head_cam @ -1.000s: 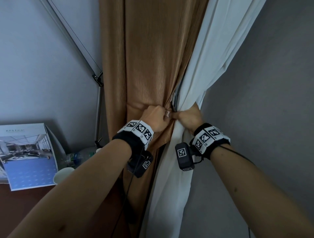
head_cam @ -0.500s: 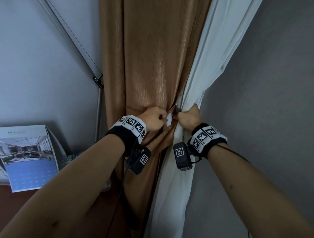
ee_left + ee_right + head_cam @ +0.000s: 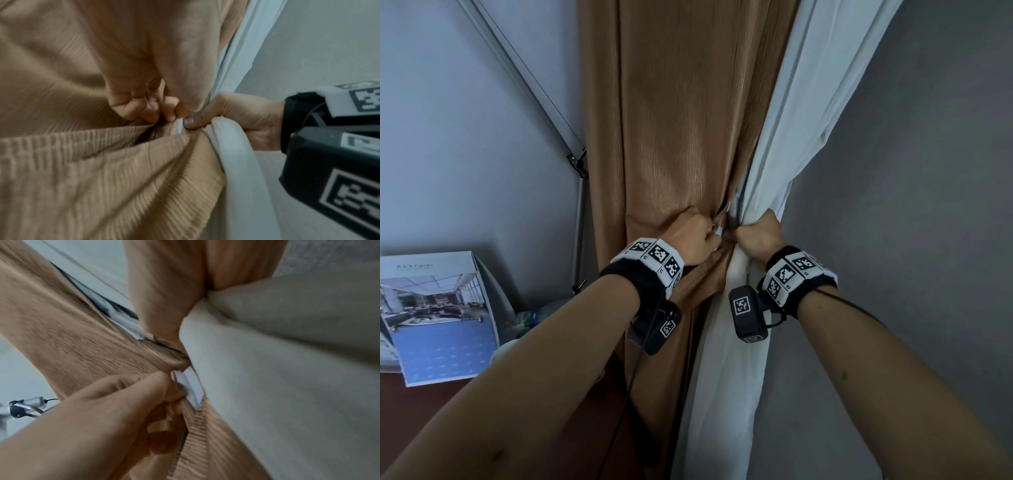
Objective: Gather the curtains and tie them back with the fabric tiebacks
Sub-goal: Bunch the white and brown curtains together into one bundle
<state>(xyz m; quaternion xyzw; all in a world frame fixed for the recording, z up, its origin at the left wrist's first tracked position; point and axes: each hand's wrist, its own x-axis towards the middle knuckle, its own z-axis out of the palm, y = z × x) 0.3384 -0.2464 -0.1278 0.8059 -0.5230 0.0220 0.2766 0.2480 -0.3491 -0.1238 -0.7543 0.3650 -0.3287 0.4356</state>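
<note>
A brown ribbed curtain (image 3: 681,137) and a white curtain (image 3: 801,130) hang bunched together. A brown fabric tieback (image 3: 61,144) wraps round them at hand height. My left hand (image 3: 695,240) pinches one end of the tieback, which carries a white strip (image 3: 191,387). My right hand (image 3: 760,236) grips the other end against the white curtain fold (image 3: 230,139), its thumb (image 3: 191,121) pressing right at the joint. The two hands nearly touch, knuckle to knuckle. The right hand's other fingers are hidden behind the fabric.
At the left, a printed brochure stand (image 3: 438,318), a plastic bottle (image 3: 534,317) and a white cup (image 3: 500,353) sit on a dark brown desk (image 3: 414,411). A metal window frame bar (image 3: 580,240) runs behind the curtain. A grey wall (image 3: 928,205) stands at the right.
Both hands have stayed at the tieback joint. The gap between them has narrowed a little, and less of the white strip shows.
</note>
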